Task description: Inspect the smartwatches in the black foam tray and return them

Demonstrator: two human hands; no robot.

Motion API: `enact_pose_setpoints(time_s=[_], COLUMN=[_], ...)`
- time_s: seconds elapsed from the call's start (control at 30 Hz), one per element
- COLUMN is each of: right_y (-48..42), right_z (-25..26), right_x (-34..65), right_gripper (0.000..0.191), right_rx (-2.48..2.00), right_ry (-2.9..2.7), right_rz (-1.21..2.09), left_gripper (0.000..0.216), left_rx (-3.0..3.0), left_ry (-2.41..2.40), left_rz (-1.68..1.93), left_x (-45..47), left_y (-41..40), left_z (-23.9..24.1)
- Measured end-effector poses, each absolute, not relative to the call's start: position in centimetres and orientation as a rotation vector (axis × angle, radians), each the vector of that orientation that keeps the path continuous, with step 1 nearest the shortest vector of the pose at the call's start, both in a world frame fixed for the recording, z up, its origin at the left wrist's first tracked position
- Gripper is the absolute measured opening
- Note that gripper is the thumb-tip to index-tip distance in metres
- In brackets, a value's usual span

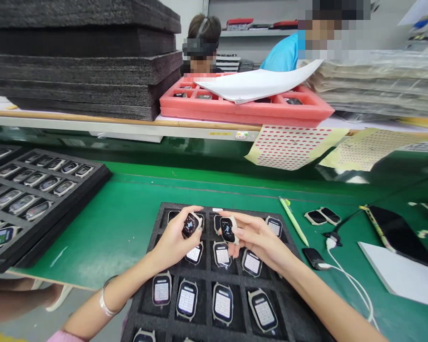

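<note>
My left hand [176,240] grips a smartwatch case [190,225] with a lit dark screen, fingers around its edges. In my right hand [255,235] is another smartwatch case [228,230], pale-framed and also showing a dark lit face, tilted between thumb and fingers. Both are held just above a black foam tray [207,285]. Its square pockets hold several strapless watch cases, such as one [223,304] with a white grid on its screen. My hands partly cover the back row of pockets.
More foam trays with watches [39,185] lie at left. To the right are a green pen [294,222], two watch cases [323,216], a phone [399,232], white cables and a white pad [403,275]. Above, a shelf bears black foam [82,71] and a red tray [242,111]. Two people are beyond.
</note>
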State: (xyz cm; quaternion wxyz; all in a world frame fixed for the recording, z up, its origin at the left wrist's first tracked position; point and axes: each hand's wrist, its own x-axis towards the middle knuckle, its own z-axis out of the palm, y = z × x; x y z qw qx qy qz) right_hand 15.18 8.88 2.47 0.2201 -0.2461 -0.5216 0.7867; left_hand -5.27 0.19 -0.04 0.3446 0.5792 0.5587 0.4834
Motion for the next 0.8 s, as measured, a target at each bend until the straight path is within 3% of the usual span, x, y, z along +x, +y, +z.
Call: enact_pose_setpoints(time_s=[0.23, 0.4, 0.8], right_y=[8.91, 8.57, 8.31], right_z=[2.15, 1.77, 1.64], right_x=[14.98, 14.66, 15.08], right_gripper=[0.043, 0.034, 0.047], right_rx=[-0.652, -0.759, -0.789], right_ry=[-1.391, -1.399, -1.44], right_rz=[2.256, 2.111, 2.015], left_gripper=[0.054, 0.046, 0.034], left_rx=[1.066, 0.825, 0.872], left_ry=[1.133, 0.917, 0.851], left_rz=[1.287, 1.33, 1.307], left_x=[-5.51, -5.22, -4.89], left_y=[0.53, 0.69, 0.46], left_z=[0.23, 0.26, -0.54])
